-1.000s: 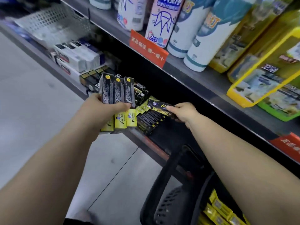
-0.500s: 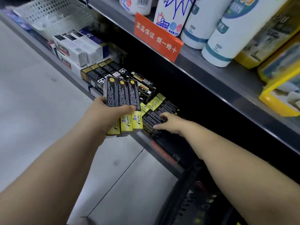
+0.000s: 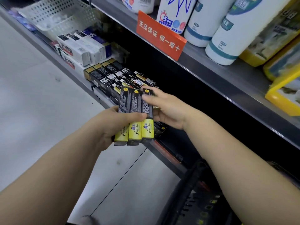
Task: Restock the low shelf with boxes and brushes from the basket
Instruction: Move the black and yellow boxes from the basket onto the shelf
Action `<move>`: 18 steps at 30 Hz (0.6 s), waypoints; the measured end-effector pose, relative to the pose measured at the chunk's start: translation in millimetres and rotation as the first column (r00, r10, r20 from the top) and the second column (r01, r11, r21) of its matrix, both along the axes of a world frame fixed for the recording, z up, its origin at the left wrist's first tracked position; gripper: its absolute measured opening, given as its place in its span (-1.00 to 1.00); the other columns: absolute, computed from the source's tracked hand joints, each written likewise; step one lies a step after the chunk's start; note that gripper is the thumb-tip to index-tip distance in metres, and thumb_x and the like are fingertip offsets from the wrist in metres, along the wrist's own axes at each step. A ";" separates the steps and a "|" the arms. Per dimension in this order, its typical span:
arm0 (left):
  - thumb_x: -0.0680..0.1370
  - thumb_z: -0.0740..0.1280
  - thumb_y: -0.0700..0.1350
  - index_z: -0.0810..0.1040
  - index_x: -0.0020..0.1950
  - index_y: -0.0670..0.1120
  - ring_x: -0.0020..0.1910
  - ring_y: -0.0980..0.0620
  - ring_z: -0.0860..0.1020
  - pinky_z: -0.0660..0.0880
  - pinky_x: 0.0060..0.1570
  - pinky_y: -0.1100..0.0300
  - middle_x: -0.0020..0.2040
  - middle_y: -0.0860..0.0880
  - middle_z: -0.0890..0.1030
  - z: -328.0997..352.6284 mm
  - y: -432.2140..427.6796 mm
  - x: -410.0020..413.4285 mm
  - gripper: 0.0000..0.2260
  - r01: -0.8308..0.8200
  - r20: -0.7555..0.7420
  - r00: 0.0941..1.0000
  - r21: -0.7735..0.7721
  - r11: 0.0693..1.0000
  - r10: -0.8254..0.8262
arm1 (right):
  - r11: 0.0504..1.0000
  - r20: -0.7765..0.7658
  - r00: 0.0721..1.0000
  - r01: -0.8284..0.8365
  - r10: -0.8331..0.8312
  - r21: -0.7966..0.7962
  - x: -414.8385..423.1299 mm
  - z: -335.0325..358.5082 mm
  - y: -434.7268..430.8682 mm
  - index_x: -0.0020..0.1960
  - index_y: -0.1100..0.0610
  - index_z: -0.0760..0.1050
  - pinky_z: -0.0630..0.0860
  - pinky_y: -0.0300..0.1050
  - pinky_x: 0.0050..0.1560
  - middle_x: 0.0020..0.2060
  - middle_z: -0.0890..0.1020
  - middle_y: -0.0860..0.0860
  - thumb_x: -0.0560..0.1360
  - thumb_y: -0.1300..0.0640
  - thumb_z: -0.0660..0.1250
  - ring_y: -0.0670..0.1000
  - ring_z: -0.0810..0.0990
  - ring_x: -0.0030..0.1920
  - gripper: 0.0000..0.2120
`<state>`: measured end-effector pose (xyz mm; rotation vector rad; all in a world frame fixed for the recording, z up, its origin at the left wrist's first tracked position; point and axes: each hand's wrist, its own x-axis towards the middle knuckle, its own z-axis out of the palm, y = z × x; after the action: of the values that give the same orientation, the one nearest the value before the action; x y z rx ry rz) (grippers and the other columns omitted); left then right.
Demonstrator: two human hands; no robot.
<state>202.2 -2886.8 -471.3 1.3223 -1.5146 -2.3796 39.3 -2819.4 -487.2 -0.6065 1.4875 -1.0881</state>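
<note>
My left hand [image 3: 112, 127] grips three black-and-yellow boxes [image 3: 134, 103] fanned side by side, thumb across their fronts, in front of the low shelf [image 3: 164, 154]. My right hand [image 3: 169, 109] reaches in from the right and pinches the rightmost box [image 3: 147, 131], fingers over its upper part. More black-and-yellow boxes [image 3: 159, 128] lie on the shelf behind, mostly hidden by my right hand. The black basket [image 3: 193, 182] stands at the bottom right under my right forearm, with yellow packs dimly visible inside.
Black boxes [image 3: 105, 77] and white boxes [image 3: 76, 49] lie in rows further left on the low shelf, beyond them a white mesh tray [image 3: 60, 17]. The upper shelf carries white bottles [image 3: 227, 38], an orange sign [image 3: 159, 35] and yellow packs [image 3: 285, 88]. Grey floor lies to the left.
My right hand left the boxes lying on the shelf and came back to the fanned boxes in my left hand, closing on the rightmost one. The view dropped lower.
</note>
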 end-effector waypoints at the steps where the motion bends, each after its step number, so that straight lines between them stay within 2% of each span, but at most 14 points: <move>1: 0.33 0.49 -0.14 0.50 0.08 -0.18 -0.54 -0.05 0.59 0.41 -0.68 0.27 -0.37 -0.13 0.66 -0.2 0.5 -1.0 -0.63 0.006 -0.002 1.000 0.008 1.000 -0.006 | 1.000 0.025 1.000 -0.006 0.006 -0.001 0.8 0.1 -0.2 0.26 -0.06 0.41 0.62 -0.05 0.00 0.01 0.66 0.01 0.53 0.09 0.31 0.02 0.65 0.00 -0.69; 3: 0.33 0.50 -0.15 0.51 0.10 -0.16 -0.52 -0.02 0.61 0.44 -0.65 0.24 -0.34 -0.11 0.67 -2.9 0.2 -3.0 -0.62 -0.017 0.003 1.000 -0.004 1.000 0.017 | 1.000 -0.016 1.000 0.007 -0.007 0.007 -6.2 0.3 0.9 0.20 0.01 0.44 0.62 -0.11 -0.12 -0.07 0.67 0.01 0.49 0.16 0.36 -0.01 0.68 -0.10 -0.70; 5: 0.32 0.53 -0.16 0.51 0.12 -0.11 -0.46 -0.01 0.64 0.50 -0.56 0.18 -0.25 -0.11 0.69 -6.7 -1.9 -3.9 -0.59 -0.094 0.020 0.995 -0.038 0.995 0.095 | 0.987 -0.121 0.981 0.158 -0.153 0.034 -21.1 -1.4 4.4 0.04 0.05 0.47 0.60 -0.19 -0.22 -0.17 0.65 0.00 0.44 0.14 0.41 -0.06 0.67 -0.21 -0.79; 7: 0.32 0.53 -0.15 0.49 0.14 -0.10 -0.47 0.01 0.64 0.52 -0.53 0.16 -0.15 -0.14 0.66 -10.0 -5.6 -3.4 -0.57 -0.169 0.036 0.984 -0.081 0.982 0.173 | 0.913 -0.171 0.904 0.405 -0.392 0.046 -38.2 -9.0 9.8 -0.09 0.07 0.48 0.57 -0.26 -0.27 -0.22 0.63 -0.02 0.41 0.11 0.45 -0.09 0.62 -0.20 -0.84; 9: 0.33 0.53 -0.14 0.49 0.14 -0.11 -0.50 0.02 0.62 0.51 -0.54 0.17 -0.14 -0.15 0.64 -12.2 -9.4 -2.5 -0.57 -0.217 0.028 0.975 -0.103 0.971 0.221 | 0.801 -0.105 0.799 0.598 -0.592 0.027 -54.2 -20.2 14.2 -0.13 0.10 0.46 0.56 -0.27 -0.25 -0.21 0.61 -0.01 0.41 0.13 0.46 -0.11 0.59 -0.18 -0.83; 10: 0.33 0.53 -0.14 0.48 0.13 -0.12 -0.50 0.02 0.62 0.51 -0.54 0.17 -0.15 -0.15 0.64 -12.9 -10.7 -2.5 -0.57 -0.229 0.022 0.972 -0.108 0.967 0.233 | 0.763 -0.090 0.761 0.646 -0.642 0.026 -60.7 -26.5 15.6 -0.15 0.10 0.45 0.56 -0.25 -0.21 -0.21 0.59 -0.02 0.41 0.13 0.46 -0.12 0.57 -0.17 -0.83; 12: 0.33 0.53 -0.13 0.49 0.12 -0.12 -0.48 0.01 0.63 0.51 -0.53 0.17 -0.16 -0.14 0.64 -13.9 -11.6 -3.2 -0.58 -0.237 0.009 0.971 -0.120 0.964 0.240 | 0.746 -0.162 0.744 0.663 -0.648 0.061 -69.3 -40.8 16.6 -0.16 0.10 0.44 0.55 -0.21 -0.12 -0.18 0.58 -0.03 0.45 0.11 0.43 -0.10 0.56 -0.15 -0.84; 14: 0.32 0.53 -0.11 0.50 0.12 -0.11 -0.37 -0.03 0.64 0.53 -0.46 0.13 -0.14 -0.11 0.64 -15.1 -10.9 -4.6 -0.58 -0.227 0.009 0.973 -0.147 0.963 0.231 | 0.752 -0.255 0.752 0.648 -0.608 0.119 -69.9 -58.9 15.6 -0.11 0.14 0.44 0.53 -0.18 -0.04 -0.06 0.56 0.01 0.50 0.08 0.37 -0.07 0.55 -0.11 -0.84; 16: 0.32 0.54 -0.10 0.50 0.13 -0.10 -0.33 -0.04 0.63 0.55 -0.41 0.10 -0.15 -0.09 0.63 -15.9 -9.8 -6.4 -0.56 -0.218 0.019 0.975 -0.155 0.964 0.224 | 0.771 -0.333 0.780 0.607 -0.530 0.193 -64.3 -74.4 13.3 0.12 0.21 0.45 0.50 -0.15 0.03 0.12 0.53 0.09 0.54 0.06 0.30 0.02 0.54 0.07 -0.75; 18: 0.32 0.53 -0.12 0.48 0.13 -0.11 -0.47 0.01 0.62 0.52 -0.52 0.16 -0.20 -0.09 0.62 -15.9 -9.1 -8.3 -0.56 -0.231 0.014 0.972 -0.120 0.966 0.234 | 0.804 -0.377 0.833 0.521 -0.405 0.287 -58.1 -83.6 11.7 0.29 0.22 0.39 0.46 -0.08 0.12 0.26 0.48 0.14 0.57 0.05 0.26 0.10 0.47 0.24 -0.63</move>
<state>193.9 -2895.9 -487.2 1.4240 -1.3944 -2.1059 -18.7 -2807.7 -570.8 -0.1187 2.1307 -1.0589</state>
